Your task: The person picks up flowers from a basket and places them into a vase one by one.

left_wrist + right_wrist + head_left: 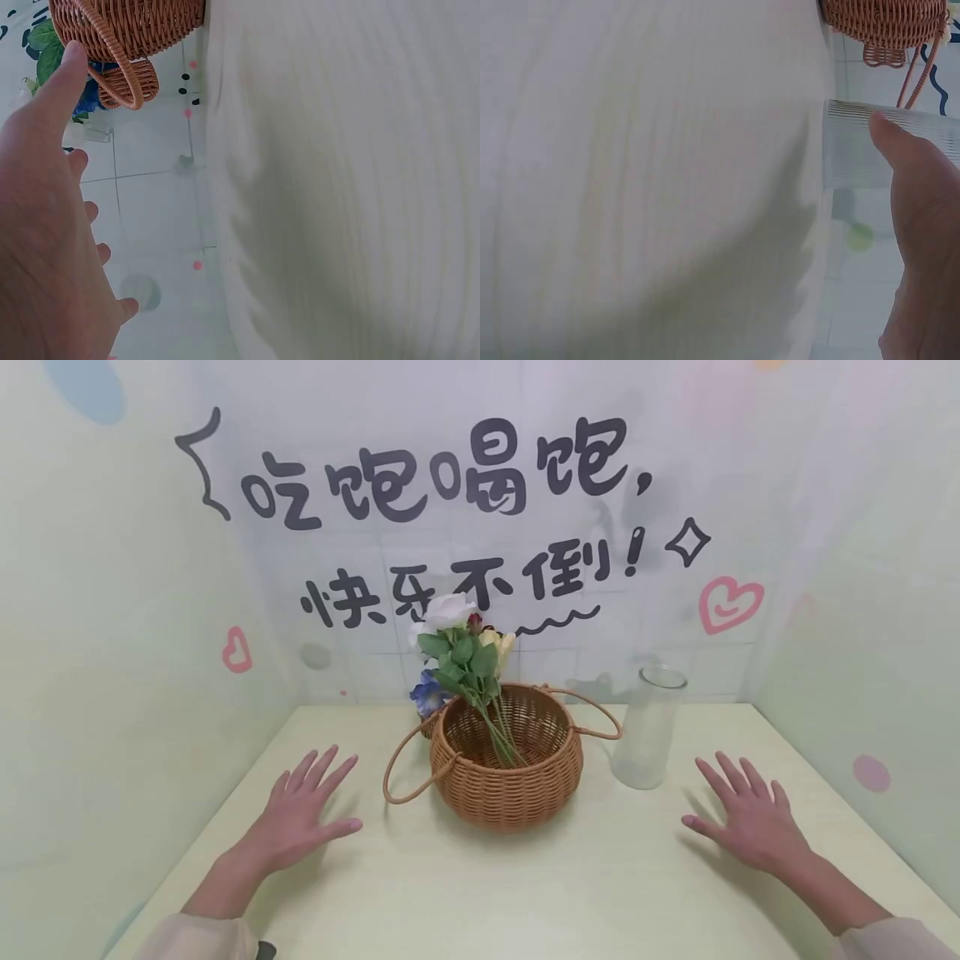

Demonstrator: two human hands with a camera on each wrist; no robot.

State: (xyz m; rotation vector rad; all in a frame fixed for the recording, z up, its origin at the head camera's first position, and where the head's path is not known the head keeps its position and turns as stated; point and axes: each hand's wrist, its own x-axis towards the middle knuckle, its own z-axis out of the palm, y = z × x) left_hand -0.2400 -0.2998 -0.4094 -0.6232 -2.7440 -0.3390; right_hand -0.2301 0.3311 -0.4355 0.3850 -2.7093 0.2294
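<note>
In the head view a round brown wicker basket [506, 797] with two loop handles stands mid-table. Artificial flowers with green leaves [468, 660] lean in it, white and yellow blooms up and stems down inside. A blue flower [428, 693] shows behind its left side, by a smaller wicker piece [129, 84] that the basket mostly hides. To the right is a tall clear glass vase [648, 727], upright. My left hand [303, 818] is spread over the table left of the basket, holding nothing. Fingers spread too, my right hand [753, 822] is near the vase, apart from it.
The pale wooden table [495, 893] is enclosed by a back wall [360, 668] with dark lettering and by side walls left and right. The left basket handle [397, 793] juts out toward my left hand; the right handle [611, 718] reaches close to the vase.
</note>
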